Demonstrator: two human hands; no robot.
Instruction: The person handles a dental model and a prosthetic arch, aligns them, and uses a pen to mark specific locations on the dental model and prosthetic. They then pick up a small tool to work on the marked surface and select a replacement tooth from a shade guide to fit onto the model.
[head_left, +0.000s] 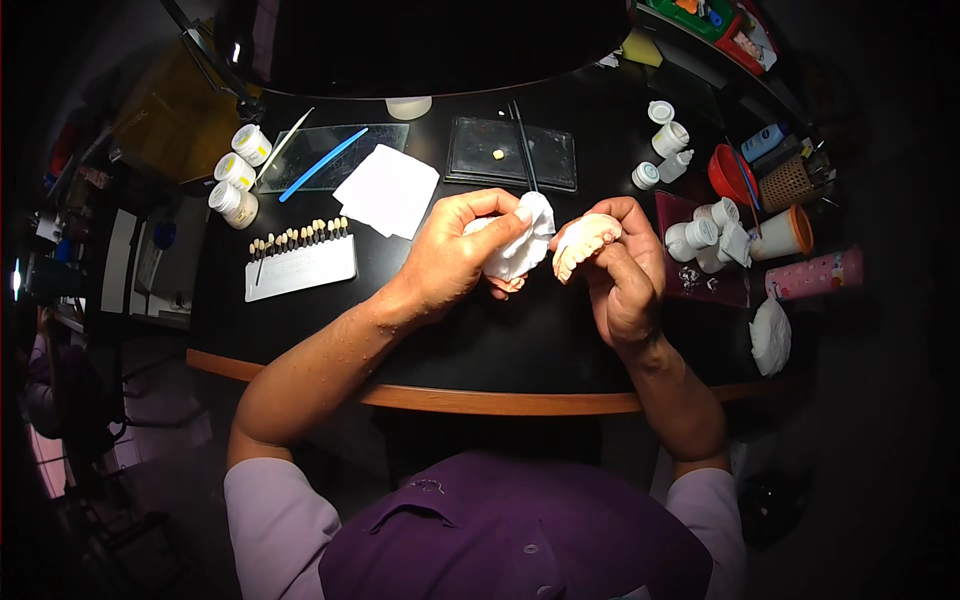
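Paper tissues (388,190) on the worktop (520,350), tooth shade guide (300,270) to their front left, slab (320,146) back left, jars (235,171) farther left, tray (472,150) to their right, bowl (724,174) far right, dental cast (585,242) in right hand (627,272), front right.

The dental cast (586,241) looks matt and plaster-like; the wad (522,248), creased paper or cloth; the surface (480,350), smooth.

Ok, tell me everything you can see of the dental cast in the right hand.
The dental cast is a pale peach, curved arch with a bumpy row of teeth along its lower side. It looks matte and hard, like plaster. The right hand grips it, tilted, above the black desk. It is just right of the white wad in the left hand; whether the two touch is unclear.
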